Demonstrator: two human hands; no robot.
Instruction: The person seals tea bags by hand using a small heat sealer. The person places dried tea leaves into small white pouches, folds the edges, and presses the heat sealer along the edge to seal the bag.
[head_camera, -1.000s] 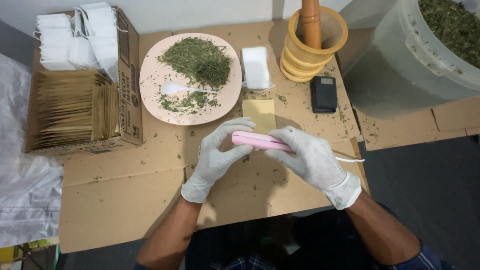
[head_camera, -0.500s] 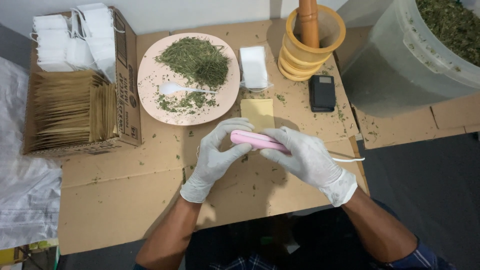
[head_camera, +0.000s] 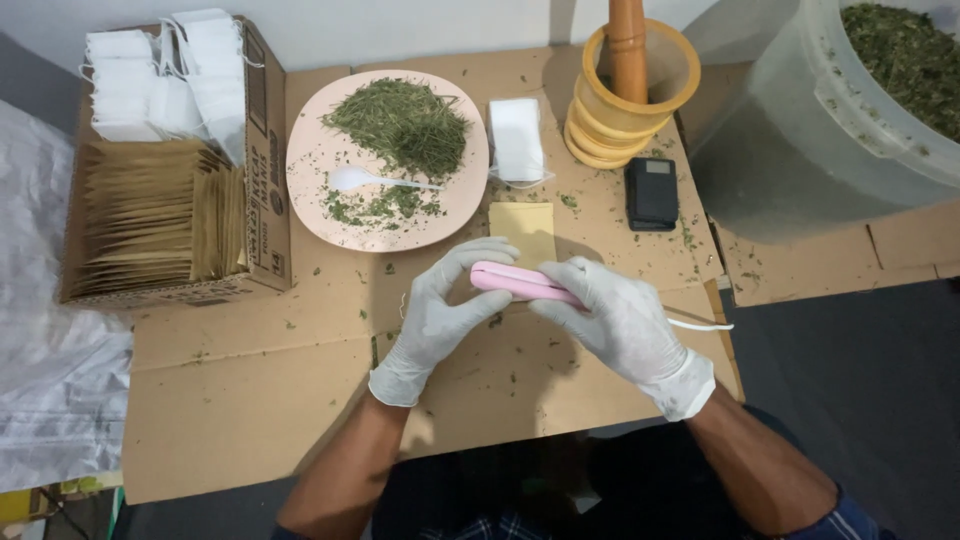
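Note:
Both my hands wear white gloves. My left hand (head_camera: 437, 313) and my right hand (head_camera: 618, 322) together grip a slim pink sealer tool (head_camera: 520, 284), held level over the cardboard. A white cord (head_camera: 700, 325) runs out from under my right hand. The tool's jaw lies across the near end of a small tan paper sachet (head_camera: 524, 230). Just beyond stands a pink plate (head_camera: 310, 190) with a heap of dried green herb (head_camera: 400, 122) and a white plastic spoon (head_camera: 375, 180).
A cardboard box (head_camera: 262, 200) at the left holds several tan sachets and white tea bags. A stack of white filter bags (head_camera: 516, 140), a yellow mortar with wooden pestle (head_camera: 634, 95), a small black scale (head_camera: 651, 192) and a large grey tub of herb (head_camera: 830, 130) stand behind.
Both hands and the pink tool stay over the sachet's near end, with only a slight shift.

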